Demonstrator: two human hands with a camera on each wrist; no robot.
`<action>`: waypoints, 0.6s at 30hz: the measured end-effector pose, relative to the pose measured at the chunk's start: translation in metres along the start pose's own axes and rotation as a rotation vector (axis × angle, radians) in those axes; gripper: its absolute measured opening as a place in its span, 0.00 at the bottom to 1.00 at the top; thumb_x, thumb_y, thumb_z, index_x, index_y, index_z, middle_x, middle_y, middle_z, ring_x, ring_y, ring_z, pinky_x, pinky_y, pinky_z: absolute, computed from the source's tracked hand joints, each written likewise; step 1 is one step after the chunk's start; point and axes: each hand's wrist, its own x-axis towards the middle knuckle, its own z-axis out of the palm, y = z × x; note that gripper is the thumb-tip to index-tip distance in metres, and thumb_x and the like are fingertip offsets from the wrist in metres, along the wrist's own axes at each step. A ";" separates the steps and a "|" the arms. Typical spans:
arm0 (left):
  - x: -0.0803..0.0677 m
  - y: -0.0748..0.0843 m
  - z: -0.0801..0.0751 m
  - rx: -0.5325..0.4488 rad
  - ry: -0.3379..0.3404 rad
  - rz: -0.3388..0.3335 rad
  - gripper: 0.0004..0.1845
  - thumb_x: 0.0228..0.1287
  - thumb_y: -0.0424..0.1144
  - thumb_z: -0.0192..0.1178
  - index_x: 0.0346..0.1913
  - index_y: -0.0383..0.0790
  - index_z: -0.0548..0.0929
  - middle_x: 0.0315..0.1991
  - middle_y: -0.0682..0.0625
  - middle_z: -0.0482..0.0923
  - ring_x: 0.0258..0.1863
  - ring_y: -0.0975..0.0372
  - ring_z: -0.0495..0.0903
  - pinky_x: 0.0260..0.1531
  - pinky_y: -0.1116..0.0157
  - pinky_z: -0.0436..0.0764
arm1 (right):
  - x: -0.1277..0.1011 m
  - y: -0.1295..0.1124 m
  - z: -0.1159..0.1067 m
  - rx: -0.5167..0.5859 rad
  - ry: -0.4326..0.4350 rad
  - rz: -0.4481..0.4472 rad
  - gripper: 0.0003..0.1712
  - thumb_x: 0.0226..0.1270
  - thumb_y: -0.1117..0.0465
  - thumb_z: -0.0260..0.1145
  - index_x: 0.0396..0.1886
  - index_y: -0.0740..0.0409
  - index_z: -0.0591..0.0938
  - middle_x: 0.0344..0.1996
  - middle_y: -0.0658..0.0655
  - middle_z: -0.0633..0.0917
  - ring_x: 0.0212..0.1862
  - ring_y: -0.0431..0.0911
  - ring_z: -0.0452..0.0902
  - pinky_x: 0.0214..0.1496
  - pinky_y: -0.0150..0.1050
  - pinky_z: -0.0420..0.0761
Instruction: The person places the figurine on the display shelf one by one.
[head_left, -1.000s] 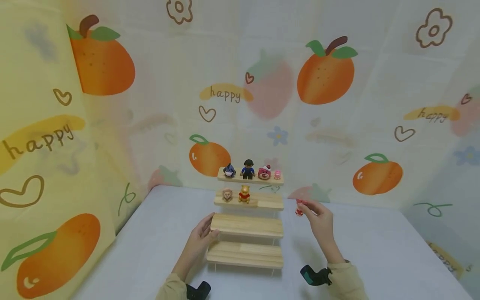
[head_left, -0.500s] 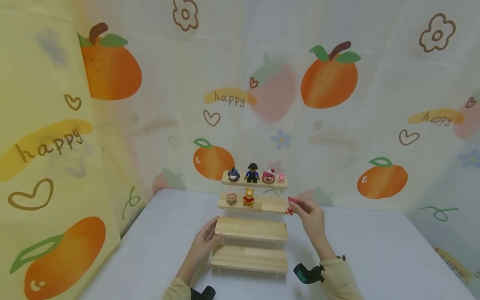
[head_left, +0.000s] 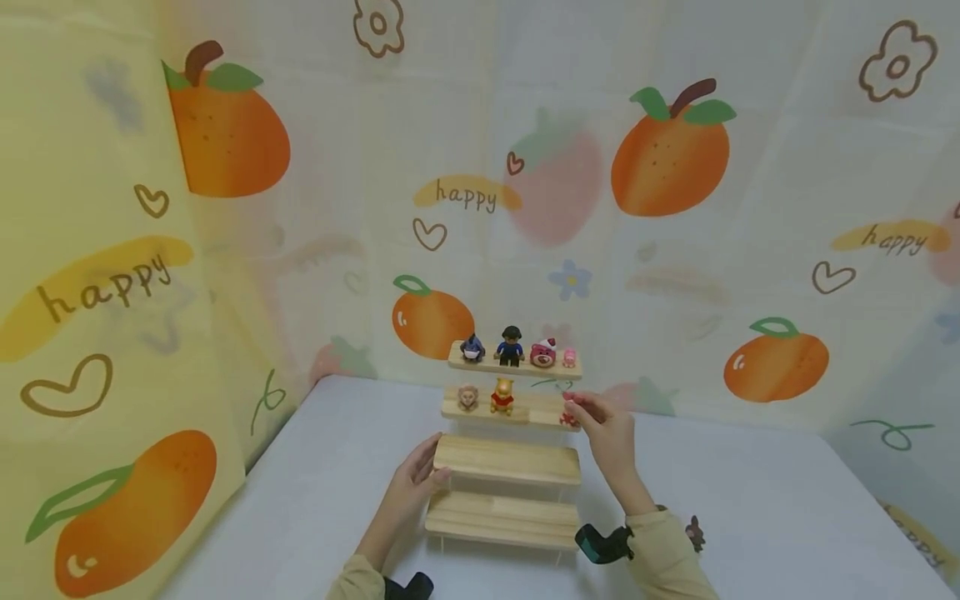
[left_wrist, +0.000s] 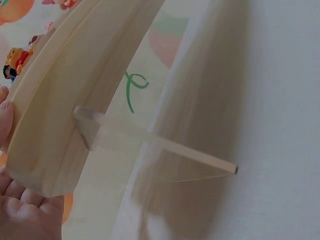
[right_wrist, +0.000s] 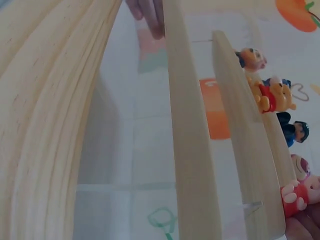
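A four-tier wooden step shelf [head_left: 507,460] stands on the white table. My left hand [head_left: 429,468] grips the left end of its third step; the left wrist view shows the palm [left_wrist: 22,215] under that plank [left_wrist: 65,115]. My right hand [head_left: 576,410] pinches a small red and pink figure [head_left: 569,417] at the right end of the second step, and the same figure [right_wrist: 299,196] appears in the right wrist view. A lion-like figure [head_left: 468,397] and a yellow bear [head_left: 502,396] stand on that step. Several figures line the top step [head_left: 487,366].
Fruit-print cloth walls [head_left: 675,250] close in the table [head_left: 750,500] at the back and the left. Clear plastic posts [left_wrist: 150,142] carry the planks. A small dark thing [head_left: 693,533] sits by my right sleeve. Bare tabletop lies on both sides of the shelf.
My right hand has carried the small red and pink figure leftward to the right end of the second step. My left hand has kept its hold on the third step.
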 end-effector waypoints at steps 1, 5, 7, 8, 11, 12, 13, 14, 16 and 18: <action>0.000 0.000 0.000 -0.002 -0.001 0.001 0.33 0.59 0.36 0.60 0.64 0.30 0.58 0.63 0.35 0.56 0.62 0.48 0.56 0.59 0.62 0.59 | 0.001 -0.010 0.001 -0.030 0.002 0.017 0.07 0.55 0.65 0.67 0.32 0.64 0.84 0.29 0.58 0.84 0.27 0.43 0.80 0.22 0.24 0.75; 0.000 0.006 0.002 0.001 0.006 -0.008 0.33 0.59 0.35 0.59 0.64 0.29 0.59 0.63 0.35 0.56 0.62 0.48 0.56 0.59 0.62 0.59 | 0.003 -0.029 0.004 -0.164 0.009 0.110 0.09 0.55 0.66 0.67 0.32 0.69 0.82 0.28 0.62 0.84 0.30 0.48 0.81 0.28 0.23 0.78; -0.002 0.013 0.003 0.010 0.007 -0.007 0.32 0.59 0.34 0.59 0.63 0.27 0.58 0.63 0.33 0.56 0.61 0.47 0.56 0.58 0.60 0.59 | 0.003 -0.032 0.006 -0.191 0.007 0.140 0.09 0.54 0.67 0.66 0.33 0.71 0.82 0.28 0.63 0.83 0.31 0.50 0.81 0.29 0.23 0.78; -0.003 0.016 0.004 0.009 0.009 -0.008 0.32 0.59 0.34 0.59 0.63 0.27 0.58 0.63 0.33 0.56 0.61 0.46 0.56 0.58 0.60 0.59 | 0.003 -0.033 0.007 -0.211 0.006 0.155 0.09 0.54 0.68 0.66 0.33 0.71 0.81 0.28 0.63 0.83 0.31 0.51 0.81 0.30 0.23 0.78; -0.004 0.020 0.005 -0.001 0.013 -0.011 0.32 0.59 0.33 0.59 0.63 0.25 0.58 0.62 0.32 0.55 0.61 0.45 0.56 0.58 0.60 0.59 | 0.004 -0.034 0.011 -0.228 -0.008 0.168 0.10 0.54 0.68 0.66 0.34 0.72 0.81 0.29 0.64 0.83 0.33 0.52 0.81 0.32 0.26 0.80; -0.004 0.019 0.005 -0.005 0.015 -0.012 0.32 0.59 0.34 0.59 0.63 0.26 0.58 0.62 0.32 0.55 0.61 0.46 0.56 0.58 0.61 0.59 | 0.004 -0.035 0.012 -0.234 -0.017 0.162 0.10 0.55 0.68 0.65 0.35 0.72 0.81 0.30 0.64 0.83 0.34 0.52 0.81 0.32 0.28 0.80; -0.004 0.016 0.005 -0.013 0.019 -0.020 0.33 0.59 0.34 0.59 0.64 0.27 0.58 0.63 0.33 0.55 0.62 0.47 0.57 0.58 0.63 0.59 | 0.005 -0.035 0.014 -0.248 -0.022 0.157 0.10 0.55 0.68 0.65 0.35 0.71 0.80 0.30 0.64 0.83 0.34 0.53 0.81 0.33 0.31 0.81; -0.003 0.013 0.005 -0.016 0.020 -0.018 0.33 0.59 0.34 0.59 0.64 0.28 0.58 0.63 0.34 0.55 0.62 0.48 0.57 0.58 0.64 0.59 | 0.006 -0.034 0.015 -0.267 -0.029 0.148 0.10 0.55 0.68 0.65 0.35 0.71 0.80 0.31 0.64 0.83 0.34 0.53 0.81 0.33 0.33 0.81; -0.001 0.006 0.004 -0.020 0.024 -0.016 0.33 0.59 0.35 0.59 0.64 0.30 0.58 0.63 0.36 0.56 0.62 0.50 0.57 0.58 0.66 0.59 | 0.007 -0.034 0.019 -0.291 -0.038 0.138 0.11 0.56 0.67 0.65 0.36 0.71 0.80 0.31 0.65 0.83 0.34 0.53 0.81 0.33 0.38 0.82; -0.001 0.001 0.004 -0.017 0.023 0.000 0.33 0.59 0.35 0.59 0.64 0.30 0.58 0.63 0.36 0.56 0.62 0.50 0.57 0.58 0.66 0.59 | 0.007 -0.033 0.022 -0.333 -0.033 0.132 0.11 0.55 0.67 0.66 0.36 0.70 0.81 0.31 0.65 0.83 0.34 0.53 0.81 0.33 0.42 0.82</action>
